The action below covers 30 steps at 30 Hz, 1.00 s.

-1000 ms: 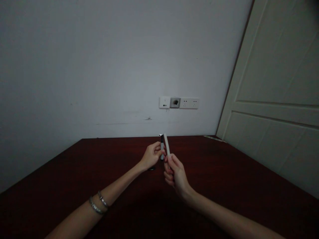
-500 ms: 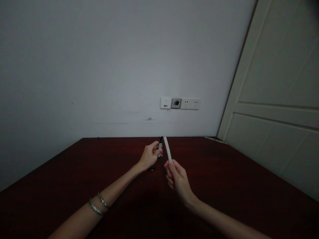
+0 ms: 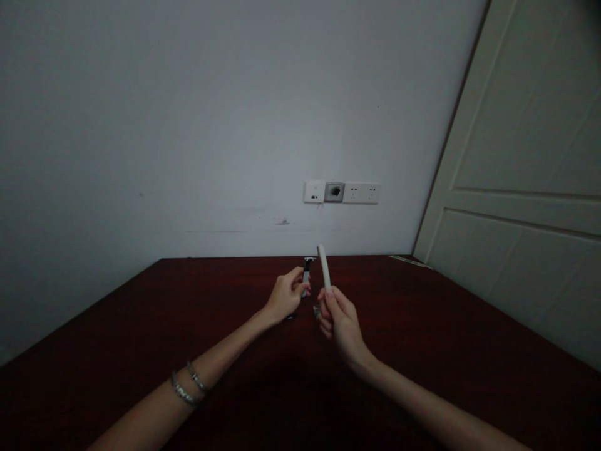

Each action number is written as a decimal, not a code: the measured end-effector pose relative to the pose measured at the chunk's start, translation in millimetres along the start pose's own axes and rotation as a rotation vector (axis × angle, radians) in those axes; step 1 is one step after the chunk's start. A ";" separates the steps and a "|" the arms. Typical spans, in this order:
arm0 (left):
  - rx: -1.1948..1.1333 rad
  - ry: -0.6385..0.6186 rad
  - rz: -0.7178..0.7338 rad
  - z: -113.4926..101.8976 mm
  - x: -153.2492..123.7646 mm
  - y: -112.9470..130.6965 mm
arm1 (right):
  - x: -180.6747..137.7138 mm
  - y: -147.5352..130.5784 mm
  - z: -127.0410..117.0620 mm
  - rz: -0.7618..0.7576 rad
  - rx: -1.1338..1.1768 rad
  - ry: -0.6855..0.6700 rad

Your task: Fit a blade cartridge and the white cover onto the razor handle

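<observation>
My left hand (image 3: 284, 297) is closed around a small T-shaped tool (image 3: 307, 269). The tool stands nearly upright, with a light grey handle, a black neck and a pale crosswise head; its exact kind is unclear. My right hand (image 3: 342, 319) grips the lower end of a slightly curved white stick (image 3: 324, 266) between thumb and fingers. The stick points up just right of the tool, with a gap between them. A small shiny thing (image 3: 316, 311) shows by the curled fingers of my right hand, too small to name.
Both hands are over a dark red-brown table (image 3: 413, 338). A small dark object (image 3: 290, 317) lies partly hidden below my left wrist. Behind the table rises a white wall with sockets (image 3: 360, 193); a panelled door (image 3: 521, 188) borders the right side. A thin strip (image 3: 409, 261) lies at the back right.
My right hand has raised the white stick and drawn it slightly right, away from the tool. The tool's head now shows crosswise, and a shiny bit appears at my right fingers.
</observation>
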<state>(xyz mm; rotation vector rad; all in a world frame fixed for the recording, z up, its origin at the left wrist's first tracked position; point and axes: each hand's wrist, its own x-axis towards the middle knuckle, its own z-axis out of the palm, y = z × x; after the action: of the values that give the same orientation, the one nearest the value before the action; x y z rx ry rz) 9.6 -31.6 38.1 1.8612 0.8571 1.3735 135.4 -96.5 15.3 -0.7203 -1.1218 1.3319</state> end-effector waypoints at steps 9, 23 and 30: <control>0.008 -0.016 -0.001 1.3 0.2 -4.5 | 1.5 -4.7 -0.3 -0.001 0.015 -0.011; 0.008 -0.037 -0.021 2.5 0.1 2.3 | -0.5 0.9 -0.7 0.028 -0.002 -0.001; 0.066 -0.034 -0.020 1.4 -1.5 -1.2 | -1.5 -2.9 2.6 0.011 0.017 -0.017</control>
<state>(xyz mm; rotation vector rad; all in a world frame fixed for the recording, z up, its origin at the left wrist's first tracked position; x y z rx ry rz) 10.4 -32.3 36.1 1.9157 0.9111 1.3118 134.3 -98.9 18.6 -0.7052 -1.1203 1.3575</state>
